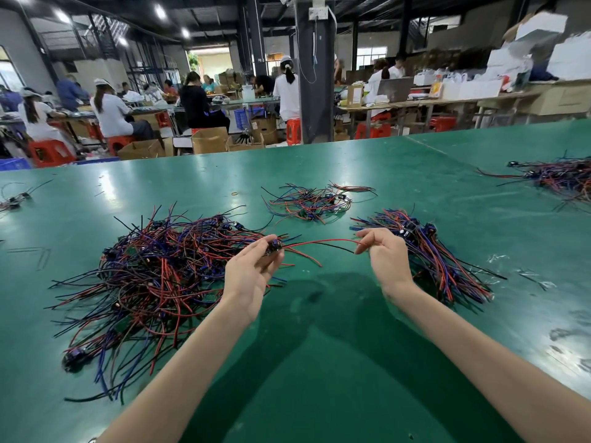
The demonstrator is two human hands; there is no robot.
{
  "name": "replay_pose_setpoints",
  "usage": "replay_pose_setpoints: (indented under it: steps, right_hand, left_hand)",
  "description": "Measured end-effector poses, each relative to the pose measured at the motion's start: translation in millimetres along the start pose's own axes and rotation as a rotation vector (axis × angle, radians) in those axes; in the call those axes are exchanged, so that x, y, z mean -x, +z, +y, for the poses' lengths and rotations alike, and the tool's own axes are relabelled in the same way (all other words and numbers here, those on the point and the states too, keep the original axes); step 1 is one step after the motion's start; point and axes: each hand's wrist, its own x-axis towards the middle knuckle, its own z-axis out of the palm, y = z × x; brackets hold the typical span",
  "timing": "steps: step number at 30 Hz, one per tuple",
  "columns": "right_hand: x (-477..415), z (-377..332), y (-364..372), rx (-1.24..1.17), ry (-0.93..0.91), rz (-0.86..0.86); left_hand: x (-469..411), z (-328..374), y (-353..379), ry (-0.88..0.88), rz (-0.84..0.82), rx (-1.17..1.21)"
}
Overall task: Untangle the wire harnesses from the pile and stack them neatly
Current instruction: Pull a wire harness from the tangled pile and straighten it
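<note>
i have both hands up over the green table (pixel 313 362), just below the middle of the frame. my left hand (pixel 252 270) curls its fingers around the small dark module end of one wire harness (pixel 319 242), thumb and fingertips clamped on it at the right edge of the tangled pile (pixel 153 276). my right hand (pixel 383 254) pinches the far tips of that harness's red and black wires between thumb and forefinger, the other fingers loosely bent. the wires run in a shallow arc between the two hands, lifted off the table.

the tangled pile of red, blue and black wires fills the left centre of the frame. the neat stack (pixel 447 266) lies right of centre, partly behind my right wrist, its wires running roughly parallel toward the lower right (modules bunched at its upper end). a smaller loose cluster (pixel 310 203) sits above centre, apart from both. another heap (pixel 563 177) lies at the right edge, and a stray harness (pixel 14 199) at the left edge.
</note>
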Motion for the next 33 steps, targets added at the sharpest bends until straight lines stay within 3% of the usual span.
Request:
replay_pose_setpoints:
  steps: [4,7,12,14,20,26,33]
  right_hand:
    - [0,-6,0,-0.465,0.297,-0.084]
    - [2,-13,-6,-0.623,0.465,-0.314]
    - [14,-26,-8,-0.35,0.61,-0.912]
    - [22,-27,-6,-0.259,0.604,-1.041]
    - [33,-27,1,-0.196,0.459,-0.99]
    - [36,-26,8,-0.189,0.449,-0.946]
    - [39,-23,10,-0.176,0.428,-0.93]
  left_hand:
    - [6,6,-4,-0.197,-0.062,0.096]
    - [10,8,-2,-0.332,-0.132,0.112]
    - [17,-2,3,-0.334,-0.329,-0.081]
    - [19,-10,5,-0.286,-0.373,-0.168]
    - [22,-17,7,-0.151,-0.335,-0.261]
    - [19,-19,6,-0.135,-0.222,-0.205]
    - [17,-26,3,-0.002,-0.208,-0.35]
